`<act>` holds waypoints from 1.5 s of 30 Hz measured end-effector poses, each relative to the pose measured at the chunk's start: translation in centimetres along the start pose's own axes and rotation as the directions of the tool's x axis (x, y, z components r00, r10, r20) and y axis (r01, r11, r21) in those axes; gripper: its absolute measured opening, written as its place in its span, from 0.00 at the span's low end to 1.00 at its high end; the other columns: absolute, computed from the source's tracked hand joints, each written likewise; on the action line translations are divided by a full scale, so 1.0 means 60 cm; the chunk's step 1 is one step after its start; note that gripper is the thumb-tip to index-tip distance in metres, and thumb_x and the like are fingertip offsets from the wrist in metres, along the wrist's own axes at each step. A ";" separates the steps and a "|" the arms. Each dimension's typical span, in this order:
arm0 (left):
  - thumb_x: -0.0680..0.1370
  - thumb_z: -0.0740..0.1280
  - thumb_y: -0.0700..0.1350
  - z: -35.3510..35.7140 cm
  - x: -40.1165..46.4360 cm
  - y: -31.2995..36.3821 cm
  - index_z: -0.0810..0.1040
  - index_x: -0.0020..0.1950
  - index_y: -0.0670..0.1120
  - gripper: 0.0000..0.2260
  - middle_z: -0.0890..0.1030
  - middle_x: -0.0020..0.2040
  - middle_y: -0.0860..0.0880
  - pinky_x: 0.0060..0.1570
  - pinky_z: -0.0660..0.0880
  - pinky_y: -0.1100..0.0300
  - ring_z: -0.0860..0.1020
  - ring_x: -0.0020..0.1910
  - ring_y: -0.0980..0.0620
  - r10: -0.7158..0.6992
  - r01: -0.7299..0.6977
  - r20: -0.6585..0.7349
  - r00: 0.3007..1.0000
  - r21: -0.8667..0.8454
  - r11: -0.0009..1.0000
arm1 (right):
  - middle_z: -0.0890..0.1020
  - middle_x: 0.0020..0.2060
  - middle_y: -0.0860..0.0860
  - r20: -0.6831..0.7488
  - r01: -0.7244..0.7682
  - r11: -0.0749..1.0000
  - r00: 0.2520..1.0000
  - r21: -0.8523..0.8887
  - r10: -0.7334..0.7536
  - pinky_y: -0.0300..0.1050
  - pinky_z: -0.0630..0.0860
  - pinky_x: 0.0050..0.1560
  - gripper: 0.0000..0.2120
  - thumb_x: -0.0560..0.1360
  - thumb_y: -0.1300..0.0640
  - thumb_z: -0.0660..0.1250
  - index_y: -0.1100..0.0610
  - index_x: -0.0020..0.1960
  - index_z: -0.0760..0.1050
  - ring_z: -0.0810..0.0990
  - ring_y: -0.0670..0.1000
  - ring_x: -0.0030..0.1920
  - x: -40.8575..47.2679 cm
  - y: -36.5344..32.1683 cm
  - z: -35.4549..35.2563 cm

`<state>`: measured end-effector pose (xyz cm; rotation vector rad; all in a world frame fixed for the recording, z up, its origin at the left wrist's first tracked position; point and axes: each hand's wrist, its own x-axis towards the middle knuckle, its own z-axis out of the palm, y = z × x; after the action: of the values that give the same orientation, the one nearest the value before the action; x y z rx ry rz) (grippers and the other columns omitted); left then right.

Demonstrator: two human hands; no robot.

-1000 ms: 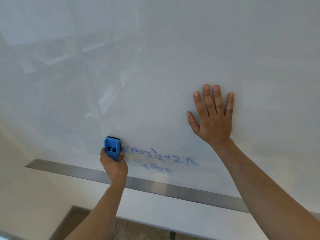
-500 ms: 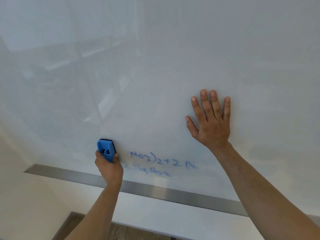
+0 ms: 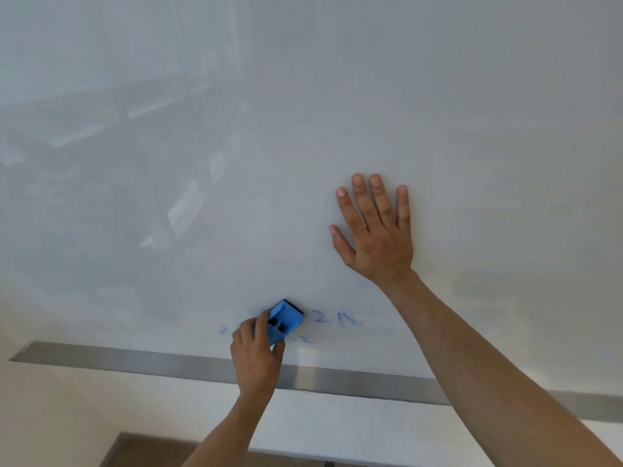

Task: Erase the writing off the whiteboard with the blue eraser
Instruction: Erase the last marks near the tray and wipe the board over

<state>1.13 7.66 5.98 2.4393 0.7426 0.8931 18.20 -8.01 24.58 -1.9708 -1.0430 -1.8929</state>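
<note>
Head view, the only one supplied: your left hand (image 3: 258, 355) grips the blue eraser (image 3: 282, 321), thumb on one side and fingers curled over the other, and holds it tilted against the whiteboard (image 3: 337, 96) low down, just above the metal strip (image 3: 135, 364) along the board's bottom edge. Your right hand (image 3: 377, 234) lies flat on the board, fingers straight and a little spread, up and to the right of the eraser and well apart from it; it holds nothing and appears to be bracing you. The writing (image 3: 337, 319) is blue and only partly removed. To the right of the eraser, characters reading roughly "2" and a few strokes are legible. To its left, a faint blue mark remains near your knuckles, and below the eraser some pale smudged characters show on a lower line. The large upper area of the board shows reflections but no marks that I can make out. Judgement: the job is well advanced but not finished; the right-hand remnant, the lower line and the left-hand trace all remain to be wiped.
</note>
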 end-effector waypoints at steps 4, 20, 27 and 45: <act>0.73 0.76 0.43 -0.005 0.018 -0.003 0.67 0.71 0.41 0.30 0.72 0.60 0.39 0.52 0.75 0.43 0.73 0.59 0.36 -0.468 0.428 -0.044 0.882 -0.337 0.839 | 0.67 0.74 0.56 0.000 -0.007 1.000 1.000 0.011 0.007 0.63 0.55 0.76 0.30 0.78 0.45 0.66 0.55 0.76 0.66 0.65 0.57 0.75 0.000 0.001 -0.001; 0.74 0.73 0.50 0.047 -0.040 0.112 0.67 0.67 0.49 0.25 0.73 0.60 0.50 0.43 0.73 0.52 0.73 0.58 0.47 -0.340 0.360 0.119 0.933 -0.240 0.902 | 0.67 0.74 0.55 0.005 0.002 1.000 1.000 0.011 -0.002 0.62 0.55 0.77 0.29 0.79 0.46 0.64 0.55 0.76 0.65 0.65 0.57 0.75 0.000 0.003 0.000; 0.75 0.73 0.45 0.030 -0.002 0.045 0.66 0.71 0.46 0.27 0.74 0.62 0.44 0.55 0.76 0.45 0.76 0.60 0.41 -0.617 0.556 0.035 0.787 -0.476 0.682 | 0.65 0.75 0.55 0.012 -0.002 0.999 1.000 0.045 0.002 0.63 0.55 0.77 0.28 0.79 0.46 0.65 0.56 0.76 0.66 0.64 0.57 0.76 0.000 0.004 -0.002; 0.73 0.76 0.47 0.059 -0.033 0.173 0.69 0.57 0.55 0.20 0.76 0.50 0.58 0.37 0.70 0.71 0.77 0.46 0.61 -0.626 0.640 0.366 0.689 -0.712 0.288 | 0.67 0.74 0.56 0.003 0.014 0.999 1.000 0.040 -0.014 0.62 0.55 0.77 0.28 0.78 0.47 0.65 0.56 0.75 0.68 0.65 0.58 0.74 0.000 0.005 0.000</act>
<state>5.72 -2.18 8.43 1.1283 0.9285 0.6367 18.36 -8.22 24.69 -1.9506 -1.0889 -1.8621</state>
